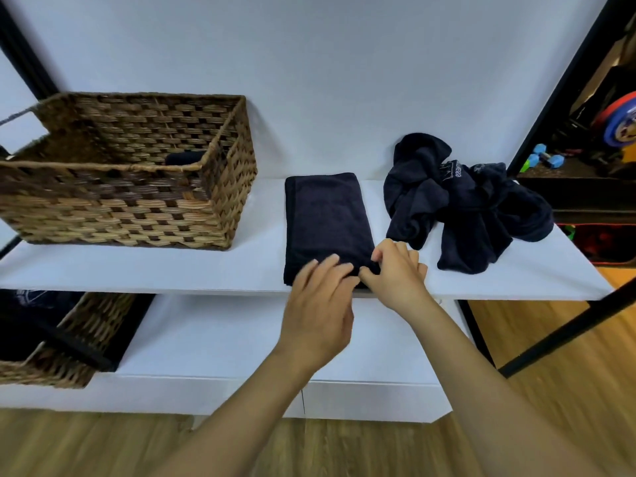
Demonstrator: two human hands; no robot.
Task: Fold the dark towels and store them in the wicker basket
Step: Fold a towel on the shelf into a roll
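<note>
Towel fold in progress on white shelf

Wicker basket (137, 187) sits far left on the upper white shelf (206, 273), rectangular, coarse brown weave, open top, cut-out handle on its left end. Dark folded cloth (184, 157) shows inside it near the right wall, mostly hidden. Below, on the lower white shelf (223, 339), second woven basket (69, 346), same weave, partly cropped, dark fabric inside it.

Centre of upper shelf: folded towel (327, 218), dark navy, soft terry nap, long flat rectangle running front to back, straight edges, near end at the shelf's front lip. It lies just right of the wicker basket, not touching it.

Left hand (320, 304) lies over the near end of the folded towel, fingers fairly straight and spread, flat on the cloth, motion-blurred; no grasp seen. Right hand (395, 273) is at the near right corner of the same towel, thumb and forefinger pinching the edge, other fingers curled.

Right of that: towel pile (464, 204), same dark navy terry, crumpled and twisted, pale embroidered lettering on one fold, unreadable. It rests on the shelf near the right end, apart from the folded towel.

Far right: black frame post (564, 84), beyond it blue dumbbells (547, 160) and stacked coloured discs (619, 122). Wood-look floor (568, 356) below.
</note>
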